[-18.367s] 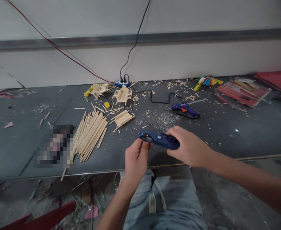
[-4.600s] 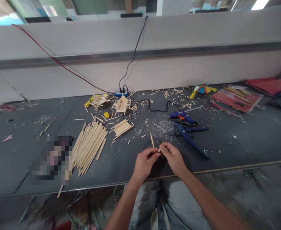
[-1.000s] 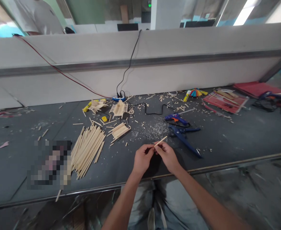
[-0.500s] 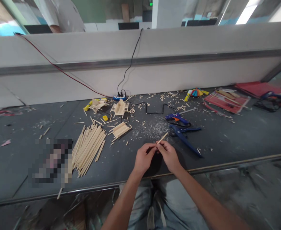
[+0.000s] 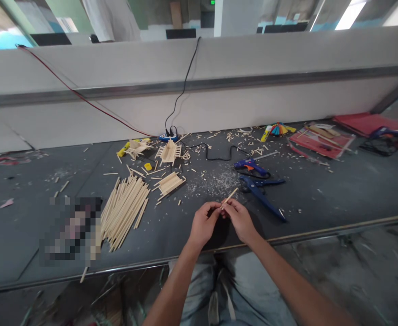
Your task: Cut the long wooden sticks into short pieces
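Observation:
Close to the table's front edge, my left hand and my right hand meet, with fingertips pinched together. Between them is a short wooden stick, its free end pointing up and to the right. Its lower end is hidden by the fingers. Just right of my hands lie blue cutters, and behind those a blue glue gun with an orange trigger. To the left, a small frame made of sticks lies on the table, beside a large pile of wooden sticks.
Two more stick models, one with slatted sides and one tilted, stand farther back near a blue power socket. Wood scraps litter the dark table. Red folders lie at right. A person is behind the partition.
My hands and the stick stay almost in place, with only slight finger movement. The person behind the partition has shifted to the right.

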{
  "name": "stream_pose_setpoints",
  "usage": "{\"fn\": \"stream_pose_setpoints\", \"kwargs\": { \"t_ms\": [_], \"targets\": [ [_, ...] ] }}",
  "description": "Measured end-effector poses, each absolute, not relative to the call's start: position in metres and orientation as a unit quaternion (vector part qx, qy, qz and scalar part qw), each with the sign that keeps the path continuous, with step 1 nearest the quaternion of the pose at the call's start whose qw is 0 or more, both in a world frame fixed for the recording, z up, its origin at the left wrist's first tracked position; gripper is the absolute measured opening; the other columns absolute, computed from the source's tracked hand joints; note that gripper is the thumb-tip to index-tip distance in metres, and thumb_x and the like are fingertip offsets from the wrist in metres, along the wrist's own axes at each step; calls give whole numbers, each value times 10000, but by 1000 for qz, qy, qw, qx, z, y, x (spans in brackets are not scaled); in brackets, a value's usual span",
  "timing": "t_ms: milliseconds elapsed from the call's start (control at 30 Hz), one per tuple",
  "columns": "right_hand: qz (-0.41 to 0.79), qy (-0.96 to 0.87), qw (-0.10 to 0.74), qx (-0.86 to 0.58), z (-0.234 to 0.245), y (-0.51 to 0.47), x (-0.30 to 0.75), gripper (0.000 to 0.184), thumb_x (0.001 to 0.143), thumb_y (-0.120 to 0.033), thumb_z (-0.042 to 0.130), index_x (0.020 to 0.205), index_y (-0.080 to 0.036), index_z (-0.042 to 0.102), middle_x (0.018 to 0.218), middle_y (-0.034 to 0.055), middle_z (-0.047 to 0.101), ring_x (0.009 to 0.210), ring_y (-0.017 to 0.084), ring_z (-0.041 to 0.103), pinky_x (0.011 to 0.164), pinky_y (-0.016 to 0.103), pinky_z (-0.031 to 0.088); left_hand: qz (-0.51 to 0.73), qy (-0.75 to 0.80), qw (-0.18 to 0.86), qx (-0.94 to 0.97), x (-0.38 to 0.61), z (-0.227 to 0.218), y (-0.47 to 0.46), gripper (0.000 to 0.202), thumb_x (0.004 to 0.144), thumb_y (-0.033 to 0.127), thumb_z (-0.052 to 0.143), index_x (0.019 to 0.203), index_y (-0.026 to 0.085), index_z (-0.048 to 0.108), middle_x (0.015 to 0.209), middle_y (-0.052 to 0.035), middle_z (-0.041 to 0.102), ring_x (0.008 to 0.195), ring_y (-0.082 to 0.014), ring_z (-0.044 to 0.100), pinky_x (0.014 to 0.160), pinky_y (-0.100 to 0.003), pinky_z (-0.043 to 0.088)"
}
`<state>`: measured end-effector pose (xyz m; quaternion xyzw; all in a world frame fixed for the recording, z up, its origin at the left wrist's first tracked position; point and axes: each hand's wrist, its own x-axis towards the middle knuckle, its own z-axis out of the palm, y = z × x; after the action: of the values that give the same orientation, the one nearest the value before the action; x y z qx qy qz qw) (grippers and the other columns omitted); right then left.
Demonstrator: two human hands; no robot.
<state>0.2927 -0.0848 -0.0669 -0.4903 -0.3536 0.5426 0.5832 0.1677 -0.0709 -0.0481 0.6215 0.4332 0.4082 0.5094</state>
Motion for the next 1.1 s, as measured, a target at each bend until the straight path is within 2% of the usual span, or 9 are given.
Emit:
{"fn": "stream_pose_setpoints", "kwargs": {
  "t_ms": [433,700,1100],
  "targets": [
    [634,-296,588,-406,-66,-88,299,130,695,-301,641,739,-181,619,616,-26,543,542,92,469,526,233,360,384,390,501,670,163,-42,-69,178,825,290,494,815,167,622,819,-27,631,813,-145,567,786,-239,411],
    [718,-267,528,-366,-59,-89,308,108,692,-264,628,738,-171,599,601,-26,538,505,79,457,509,225,346,383,382,527,655,162,-49,-69,141,785,276,559,794,155,631,807,-37,609,795,-149,568,760,-241,419],
    [710,-269,543,-359,-61,-89,308,84,728,-254,608,752,-175,595,571,-28,535,509,75,461,510,201,343,353,366,572,644,162,-39,-69,191,821,294,492,782,152,613,748,-29,629,752,-142,571,771,-252,416]
  ]
}}
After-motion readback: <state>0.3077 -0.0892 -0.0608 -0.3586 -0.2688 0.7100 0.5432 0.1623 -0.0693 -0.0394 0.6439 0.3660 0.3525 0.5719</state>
